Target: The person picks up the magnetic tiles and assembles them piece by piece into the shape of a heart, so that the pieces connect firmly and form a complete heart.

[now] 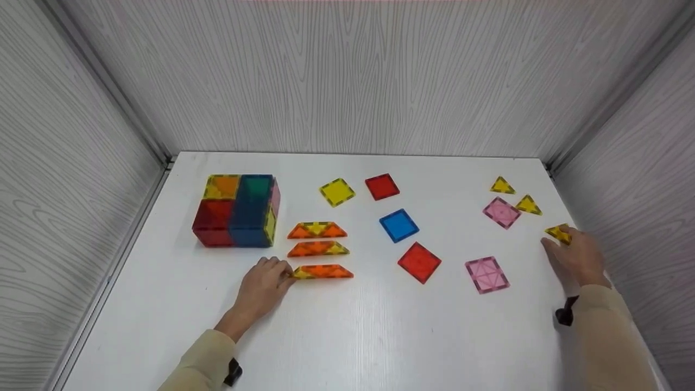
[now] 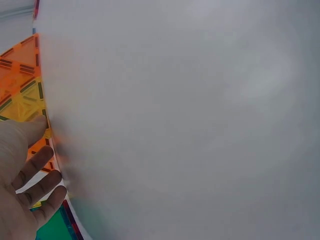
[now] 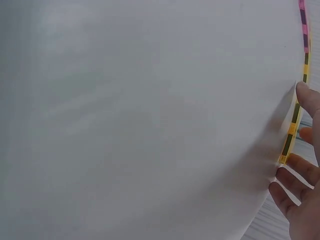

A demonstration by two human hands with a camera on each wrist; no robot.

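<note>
In the head view, my left hand (image 1: 265, 288) is at the left end of the nearest strip of orange and yellow triangle tiles (image 1: 324, 271). Its thumb and index finger pinch the strip's yellow triangle (image 2: 31, 100), the other fingers spread apart. Two similar strips, the middle one (image 1: 317, 248) and the far one (image 1: 317, 230), lie just beyond. Over at the table's right edge, my right hand (image 1: 580, 258) holds a loose yellow triangle tile (image 1: 557, 233) between thumb and fingers. The right wrist view shows that yellow tile (image 3: 291, 131) edge-on, low at the tabletop.
A block of coloured tiles (image 1: 233, 212) stands at the back left. Mid-table lie a yellow square (image 1: 337, 192), a blue square (image 1: 399, 225) and red squares (image 1: 419, 263). Pink squares (image 1: 487, 275) and two yellow triangles (image 1: 503, 185) lie farther right. Grey panels enclose the table.
</note>
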